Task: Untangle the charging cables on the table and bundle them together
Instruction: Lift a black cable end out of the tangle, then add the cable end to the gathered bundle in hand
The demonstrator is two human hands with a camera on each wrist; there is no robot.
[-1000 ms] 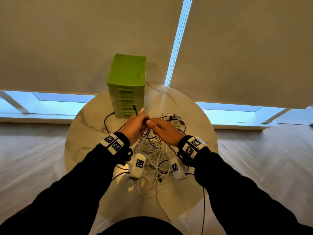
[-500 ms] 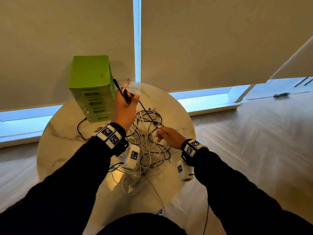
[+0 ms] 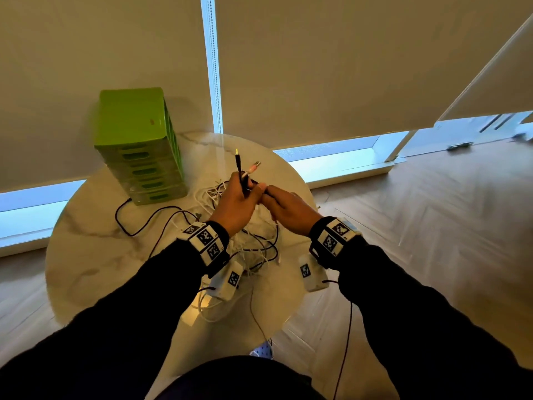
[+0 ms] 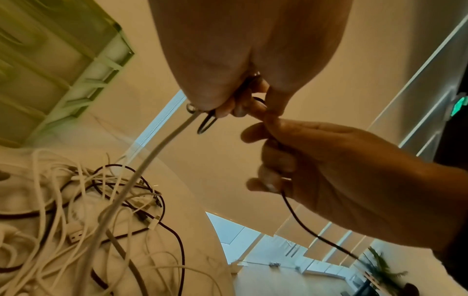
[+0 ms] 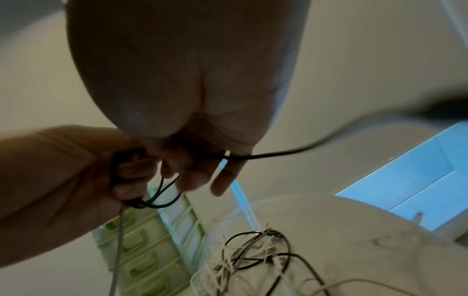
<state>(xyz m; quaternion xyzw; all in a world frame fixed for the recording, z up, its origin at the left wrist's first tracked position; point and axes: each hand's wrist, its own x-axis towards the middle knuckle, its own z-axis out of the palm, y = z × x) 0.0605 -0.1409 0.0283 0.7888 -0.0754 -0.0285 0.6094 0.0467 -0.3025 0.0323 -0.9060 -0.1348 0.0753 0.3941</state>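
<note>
A tangle of white and black charging cables [image 3: 253, 241] lies in the middle of the round marble table [image 3: 95, 255]. Above it, my left hand [image 3: 251, 187] grips a black cable end [image 3: 238, 163] and a white cable's plug [image 3: 253, 167], both sticking up past the fingers. In the left wrist view the white cable [image 4: 152, 160] runs down into the pile, beside a small black loop [image 4: 206, 124]. My right hand [image 3: 266, 194] touches the left and pinches the black cable [image 4: 301, 224], which trails off to the right [image 5: 278, 154].
A green stack of small drawers [image 3: 138, 145] stands at the table's back left. A loose black cable [image 3: 127, 220] loops in front of it. Window blinds hang behind the table. Wooden floor lies to the right, past the table's edge.
My right hand has risen from the pile and joined the left hand on the black cable. The left hand has moved right, away from the green drawers, still holding the cable ends.
</note>
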